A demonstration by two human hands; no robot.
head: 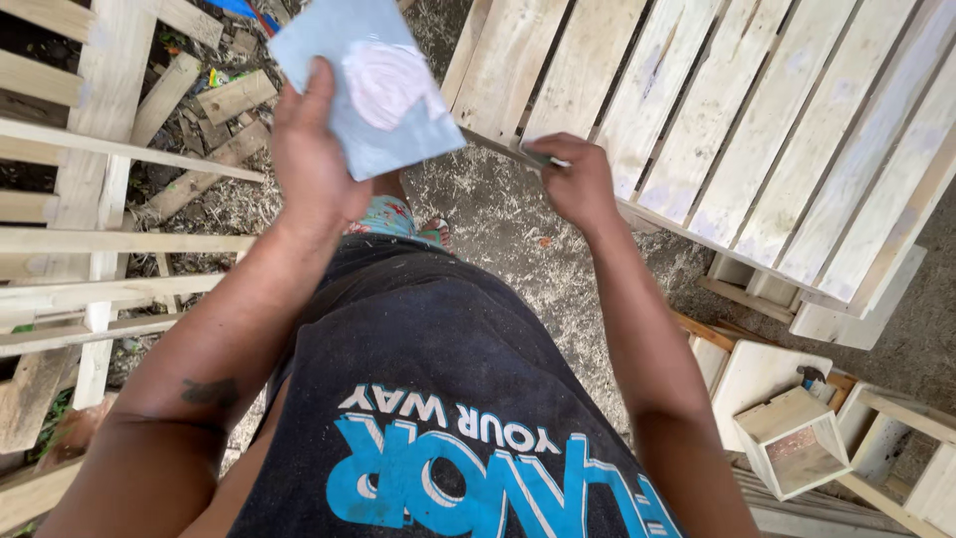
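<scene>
Left hand [314, 149] is gripping a grey board [363, 80] flat like a palette so the pale filler [388, 82] stays put, while right hand [578, 179] is pinching a thin blade [508, 149] against the slatted wooden panel's [757, 149] edge.

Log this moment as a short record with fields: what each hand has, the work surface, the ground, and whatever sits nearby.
left hand: the left hand holds up a flat grey board carrying a smear of whitish putty
right hand: the right hand grips a thin flat blade, its tip at the edge of the slatted panel
work surface: pale wooden slatted panel, tilted, slats with gaps
ground: concrete floor strewn with sawdust
left side: wooden frame and offcuts
lower right: small open wooden box
</scene>
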